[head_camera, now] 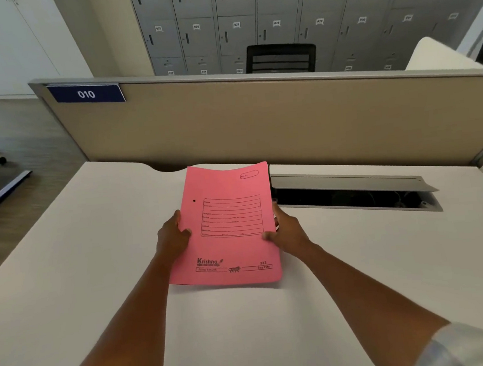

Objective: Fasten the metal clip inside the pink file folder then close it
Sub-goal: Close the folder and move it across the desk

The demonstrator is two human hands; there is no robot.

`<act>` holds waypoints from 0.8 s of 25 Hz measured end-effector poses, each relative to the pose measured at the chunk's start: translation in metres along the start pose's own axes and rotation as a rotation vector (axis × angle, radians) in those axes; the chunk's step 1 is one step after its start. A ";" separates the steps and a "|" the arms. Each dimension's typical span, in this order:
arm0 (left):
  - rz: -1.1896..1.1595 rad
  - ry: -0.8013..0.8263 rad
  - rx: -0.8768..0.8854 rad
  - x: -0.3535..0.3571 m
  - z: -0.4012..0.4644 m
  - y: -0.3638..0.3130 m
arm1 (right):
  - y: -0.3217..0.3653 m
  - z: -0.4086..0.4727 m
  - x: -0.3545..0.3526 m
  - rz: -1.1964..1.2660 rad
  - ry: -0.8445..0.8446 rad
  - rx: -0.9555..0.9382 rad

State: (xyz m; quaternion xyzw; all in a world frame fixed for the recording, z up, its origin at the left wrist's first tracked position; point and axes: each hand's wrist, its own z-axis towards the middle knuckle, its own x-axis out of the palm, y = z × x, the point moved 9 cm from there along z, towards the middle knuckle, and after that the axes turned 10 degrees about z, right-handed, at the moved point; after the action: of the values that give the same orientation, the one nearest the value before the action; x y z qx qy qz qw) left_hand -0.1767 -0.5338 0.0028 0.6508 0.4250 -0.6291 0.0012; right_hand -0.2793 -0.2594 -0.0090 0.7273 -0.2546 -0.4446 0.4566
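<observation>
The pink file folder [223, 184] is closed, its printed front cover facing up, and it is held slightly above the white desk [94, 254]. My left hand [172, 237] grips its left edge with the thumb on the cover. My right hand [287, 231] grips its right edge, thumb on the cover near the form box. The metal clip is inside the folder and hidden; only a small dark hole shows near the left edge.
An open cable tray [352, 199] with a raised grey lid is sunk into the desk right of the folder. A beige partition [258, 123] with a "010" sign [86, 94] stands behind the desk. Grey lockers and a black chair [280, 58] lie beyond it.
</observation>
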 end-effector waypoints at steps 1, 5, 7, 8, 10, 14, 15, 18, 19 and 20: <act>0.013 0.003 -0.003 0.003 0.006 0.003 | -0.002 0.006 0.004 -0.008 0.005 0.009; 0.063 -0.002 -0.041 0.011 0.023 0.012 | -0.012 0.021 0.018 -0.059 0.023 0.062; 0.106 0.007 -0.038 0.015 0.028 0.014 | -0.016 0.024 0.020 -0.106 0.018 0.089; 0.131 0.011 -0.037 0.016 0.030 0.014 | -0.017 0.026 0.019 -0.145 0.010 0.094; 0.179 0.008 -0.036 0.018 0.033 0.016 | -0.017 0.026 0.018 -0.249 -0.007 0.100; 0.246 -0.021 -0.014 0.019 0.034 0.015 | -0.019 0.026 0.018 -0.381 -0.026 0.114; 0.247 -0.027 -0.013 0.020 0.033 0.014 | -0.020 0.025 0.019 -0.395 -0.026 0.109; 0.305 -0.072 -0.014 0.019 0.026 0.010 | -0.020 0.022 0.016 -0.399 -0.040 0.104; 0.366 -0.114 0.003 0.017 0.023 0.005 | -0.019 0.020 0.015 -0.412 -0.060 0.099; 0.426 -0.162 0.040 0.017 0.020 -0.001 | -0.014 0.019 0.014 -0.451 -0.094 0.075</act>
State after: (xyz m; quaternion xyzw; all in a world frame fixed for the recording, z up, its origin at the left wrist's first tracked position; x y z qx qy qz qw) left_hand -0.1961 -0.5341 -0.0146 0.6731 0.2641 -0.6731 0.1551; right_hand -0.2894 -0.2722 -0.0313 0.7608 -0.1229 -0.5589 0.3061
